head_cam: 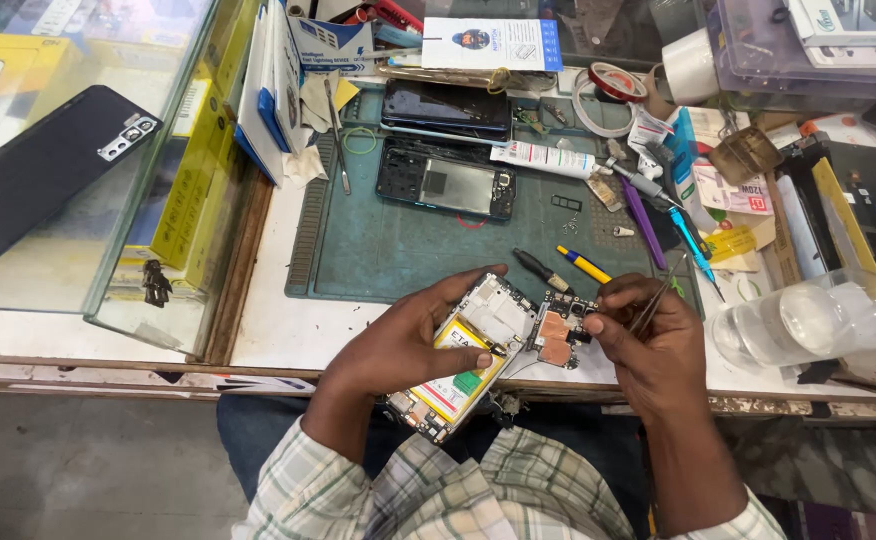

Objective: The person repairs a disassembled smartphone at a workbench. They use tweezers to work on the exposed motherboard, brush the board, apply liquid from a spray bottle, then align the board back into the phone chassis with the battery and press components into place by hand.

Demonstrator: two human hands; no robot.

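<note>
white-blue box point(491, 43) top centre | yellow boxes point(190, 190) under glass left | dark phone screen point(446, 105) on mat

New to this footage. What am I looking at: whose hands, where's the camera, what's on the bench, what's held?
It is one view from a camera worn on a person's head, looking down at their own two bare hands at a cluttered bench. The left hand grips an opened phone with its yellow-labelled battery exposed. The right hand pinches thin metal tweezers beside a small circuit board at the phone's top end. Behind lies a green work mat carrying another opened phone, a white tube and screwdrivers. At left a black phone rests on a glass case.
</note>
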